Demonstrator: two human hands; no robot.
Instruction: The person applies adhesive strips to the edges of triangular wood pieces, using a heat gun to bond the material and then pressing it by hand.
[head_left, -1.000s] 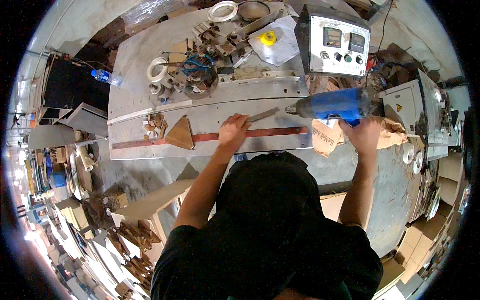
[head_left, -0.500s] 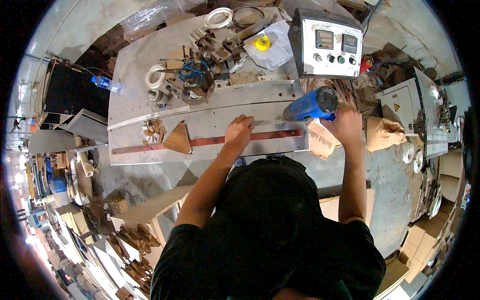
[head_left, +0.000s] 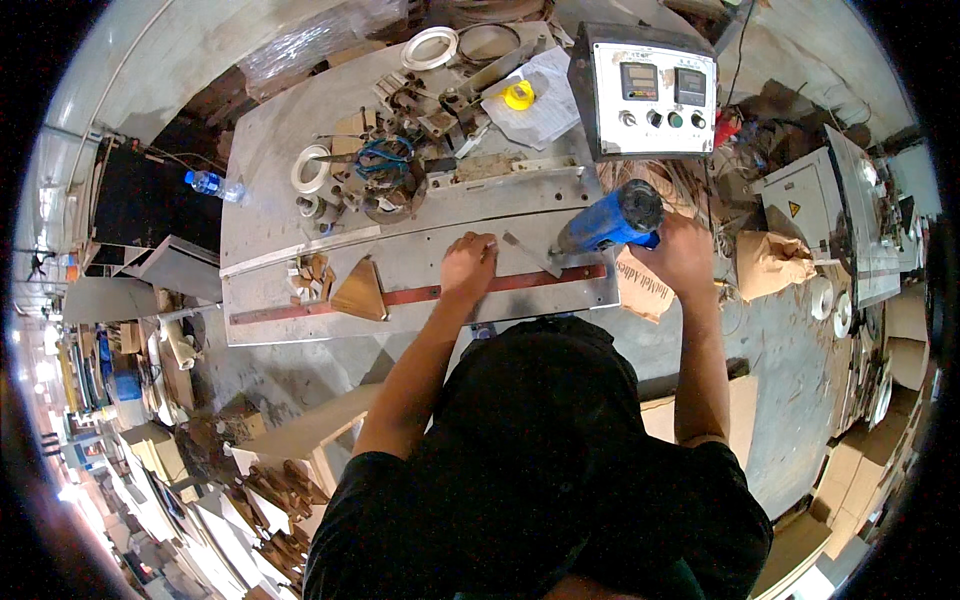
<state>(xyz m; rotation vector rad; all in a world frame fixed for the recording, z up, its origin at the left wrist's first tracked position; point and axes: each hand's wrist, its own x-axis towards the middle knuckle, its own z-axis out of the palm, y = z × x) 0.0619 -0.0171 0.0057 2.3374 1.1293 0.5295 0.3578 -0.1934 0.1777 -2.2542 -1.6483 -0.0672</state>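
Note:
A blue heat gun (head_left: 592, 226) with a dark rear end is gripped by its handle in my right hand (head_left: 682, 256), closed round it. The nozzle points left and down over the right part of the metal worktable. Just left of the nozzle, a thin grey strip (head_left: 533, 256) lies slanted on the tabletop, its lower end close to a red-brown bar (head_left: 510, 283). My left hand (head_left: 468, 266) rests on the table beside the strip's upper end, apart from it, fingers loosely bent and holding nothing visible. Left of that hand, a folded brown cardboard piece (head_left: 359, 291) sits across the bar.
Small cardboard bits (head_left: 312, 277) lie at the table's left. Farther back are metal parts with a blue cable (head_left: 385, 158), white rings (head_left: 430, 48), a yellow tape measure (head_left: 518, 95) on paper and a control box (head_left: 655, 95). Brown paper bags (head_left: 773, 264) stand right of the table.
The grey strip, earlier level at my left fingertips, now lies slanted and away from them. My left hand has shifted slightly left. The heat gun has moved slightly left and tilted downward.

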